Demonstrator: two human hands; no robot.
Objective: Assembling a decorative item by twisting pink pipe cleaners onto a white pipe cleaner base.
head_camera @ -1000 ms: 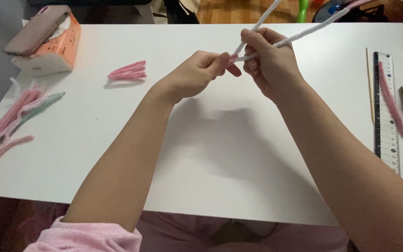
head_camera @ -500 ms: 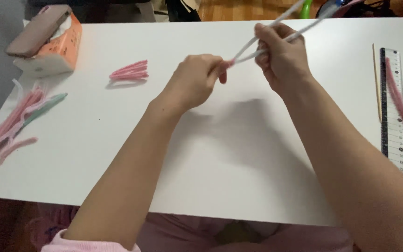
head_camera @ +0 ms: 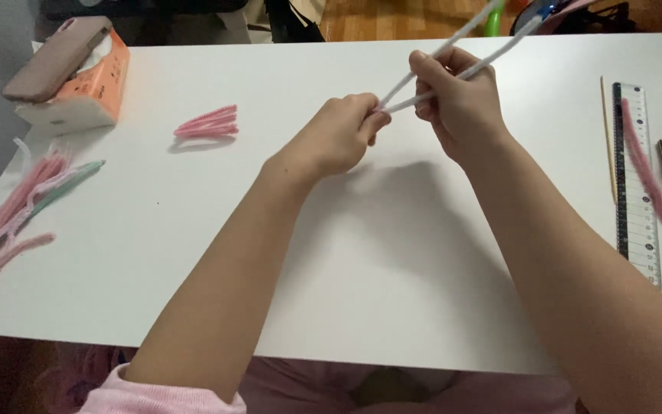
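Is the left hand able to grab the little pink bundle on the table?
Probably yes. The pink bundle lies in the open on the table, nothing between it and the left hand. But that hand is pinching the white pipe cleaners, so it would have to let go.

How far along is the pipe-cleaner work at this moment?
Looks done: a small bundle of short pink pieces lies on the white table. In hand: the left hand pinches the joined end of two white pipe cleaners while the right hand grips both strands. Left: a pile of loose pink and green stems lies untouched at the table's edge.
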